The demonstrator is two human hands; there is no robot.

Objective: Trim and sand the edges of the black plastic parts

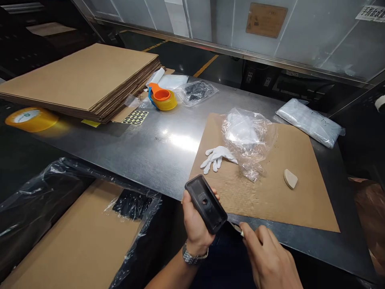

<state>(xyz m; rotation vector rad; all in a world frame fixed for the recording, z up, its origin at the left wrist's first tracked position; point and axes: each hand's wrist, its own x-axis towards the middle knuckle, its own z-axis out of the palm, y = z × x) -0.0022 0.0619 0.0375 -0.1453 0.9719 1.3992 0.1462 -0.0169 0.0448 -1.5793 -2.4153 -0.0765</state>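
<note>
My left hand [197, 224] is wrapped round a black rectangular tray-like part [207, 206] with a raised rim and a small round hole in its floor. The part is tilted, its hollow side facing up toward me. Close to its lower right corner, my right hand [267, 253] grips a thin trimming tool [236, 227] with a pale handle end; most of the handle is hidden in the fingers. Whether the tool's tip touches the part I cannot tell. Beyond the part, a white glove [217, 157] lies on a cardboard sheet [282, 208].
On the metal table [144, 148] stand a cardboard stack [90, 76], a tape dispenser [162, 96] and a sticker sheet [135, 117]. A clear plastic bag [249, 132], a beige block [290, 179] and a wrapped packet [311, 120] lie rightward. A plastic-lined box [78, 233] is at lower left.
</note>
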